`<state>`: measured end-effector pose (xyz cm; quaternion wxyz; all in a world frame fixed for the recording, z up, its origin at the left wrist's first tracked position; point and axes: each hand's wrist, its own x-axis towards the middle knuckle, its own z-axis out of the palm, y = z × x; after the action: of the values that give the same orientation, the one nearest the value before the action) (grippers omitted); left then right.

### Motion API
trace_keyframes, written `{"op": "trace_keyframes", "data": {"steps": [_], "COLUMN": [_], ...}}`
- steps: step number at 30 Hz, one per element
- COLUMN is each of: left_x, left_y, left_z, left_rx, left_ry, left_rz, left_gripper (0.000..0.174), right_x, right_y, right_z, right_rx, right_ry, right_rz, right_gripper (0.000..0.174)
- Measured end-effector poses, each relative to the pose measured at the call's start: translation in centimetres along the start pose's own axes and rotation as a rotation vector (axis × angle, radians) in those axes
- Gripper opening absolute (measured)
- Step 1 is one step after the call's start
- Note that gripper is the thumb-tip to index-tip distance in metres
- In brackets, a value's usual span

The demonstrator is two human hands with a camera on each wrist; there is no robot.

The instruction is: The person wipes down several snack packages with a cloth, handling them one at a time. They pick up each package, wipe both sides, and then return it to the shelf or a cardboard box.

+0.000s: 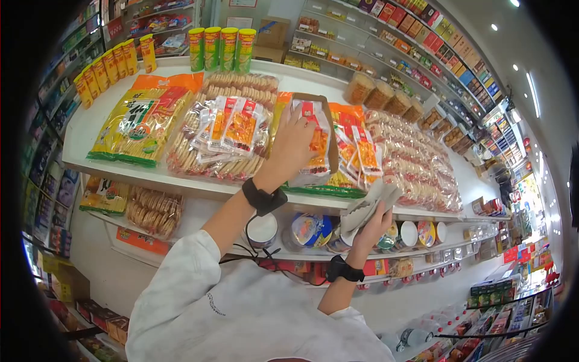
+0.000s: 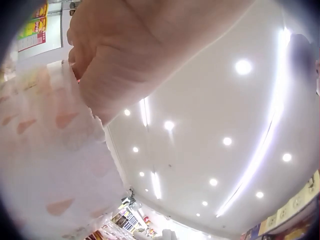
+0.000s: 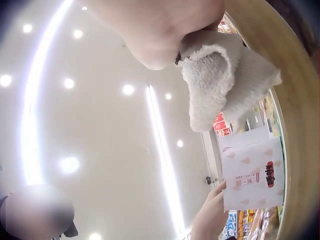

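My left hand [image 1: 292, 146] grips an opened white carton [image 1: 310, 179] at its left side, fingers at the top edge. The carton has orange drop marks and a printed label, as the carton's face [image 3: 252, 175] shows in the right wrist view. Inside it sits a red-and-orange snack packet [image 1: 318, 143], partly hidden by the hand. My right hand [image 1: 372, 232] holds a folded grey cloth [image 1: 369, 208] in front of the shelf edge. In the right wrist view the cloth [image 3: 210, 82] hangs from the fingers with its fluffy edge showing.
Snack packets [image 1: 241, 123] lie on a bag of round biscuits [image 1: 211, 154], beside a yellow noodle-like bag [image 1: 142, 123]. More packets [image 1: 365, 151] and biscuit bags [image 1: 416, 163] are at right. Green canisters [image 1: 229, 48] and yellow tubes [image 1: 114, 66] line the back. Tubs [image 1: 310, 229] fill the lower shelf.
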<state>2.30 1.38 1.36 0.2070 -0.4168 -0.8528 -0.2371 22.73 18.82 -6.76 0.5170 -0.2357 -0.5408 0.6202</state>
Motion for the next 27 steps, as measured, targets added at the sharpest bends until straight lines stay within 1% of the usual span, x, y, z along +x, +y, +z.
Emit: {"op": "trace_keyframes", "data": {"steps": [3,4,6,7,9,10,11,12,14,15,16,17,18,19,20,21,22,23,24,26,27], "left_x": [-0.9,-1.4,-2.6,-3.0,-3.5,-3.4,-3.9,-4.5,-5.7,-6.3,-6.7,-7.1,-7.5,-7.9,-8.4,-8.7,-9.1,-9.4,-9.7,-10.2,-10.5], "left_y": [0.6,1.0,1.9,2.5,3.4,3.7,3.8,3.8,3.7,4.1,4.7,5.2,5.4,5.7,6.1,6.3,5.5,5.6,5.9,6.1,6.2], "left_z": [0.1,0.0,-0.4,-1.4,-3.6,-3.5,-4.0,-4.7,-4.9,-5.1,-5.7,-5.8,-4.8,-4.4,-4.0,-3.6,-3.5,-3.4,-3.5,-4.3,-4.6], "left_rx": [-0.229,-0.359,-0.628,-0.609,-0.57,-0.753,-0.781,-0.805,-0.872,-0.855,-0.841,-0.831,-0.888,-0.874,-0.857,-0.834,-0.709,-0.875,-1.036,-1.251,-1.358], "left_ry": [0.279,0.335,0.437,0.508,0.654,0.7,0.639,0.579,0.428,0.375,0.32,0.262,0.271,0.342,0.419,0.505,0.521,0.555,0.59,0.578,0.584], "left_rz": [0.055,0.047,0.023,0.036,0.053,0.053,0.058,0.067,0.084,0.104,0.126,0.149,0.17,0.118,0.061,0.002,0.028,-0.061,-0.16,-0.328,-0.415], "left_gripper": [0.056,0.054,0.051,0.05,0.05,0.049,0.049,0.048,0.046,0.046,0.046,0.046,0.05,0.051,0.052,0.052,0.057,0.057,0.057,0.053,0.051], "right_x": [-1.2,-1.3,-1.8,-2.1,-1.7,-2.1,-2.5,-3.1,-4.5,-5.2,-5.6,-7.0,-8.6,-9.6,-10.2,-10.8,-11.5,-11.3,-10.9,-10.2,-10.3], "right_y": [-1.7,-2.2,-2.8,-3.2,-1.6,-2.3,-3.1,-4.2,-6.0,-6.1,-4.9,-5.0,-5.1,-4.7,-5.5,-6.3,-7.1,-7.1,-7.0,-6.6,-6.4], "right_z": [0.7,0.3,0.9,1.2,0.4,1.2,1.9,2.6,4.4,4.6,4.0,4.3,5.0,5.0,5.4,5.7,6.0,7.0,7.2,7.2,7.6], "right_rx": [0.222,0.159,0.188,0.198,0.285,0.343,0.4,0.385,0.39,0.391,0.385,0.441,0.499,0.4,0.279,0.155,0.038,0.001,-0.053,-0.166,-0.155], "right_ry": [-0.077,-0.115,-0.113,-0.11,-0.062,-0.02,0.019,0.015,-0.023,-0.036,-0.244,-0.297,-0.344,-0.531,-0.631,-0.729,-0.821,-0.849,-0.854,-0.865,-0.864], "right_rz": [0.143,0.208,0.226,0.236,0.192,0.174,0.156,0.153,0.171,0.184,0.189,0.299,0.407,0.368,0.326,0.27,0.203,-0.021,0.07,0.255,0.212], "right_gripper": [0.038,0.042,0.042,0.042,0.048,0.05,0.052,0.056,0.054,0.054,0.055,0.056,0.057,0.057,0.055,0.054,0.053,0.045,0.039,0.028,0.024]}}
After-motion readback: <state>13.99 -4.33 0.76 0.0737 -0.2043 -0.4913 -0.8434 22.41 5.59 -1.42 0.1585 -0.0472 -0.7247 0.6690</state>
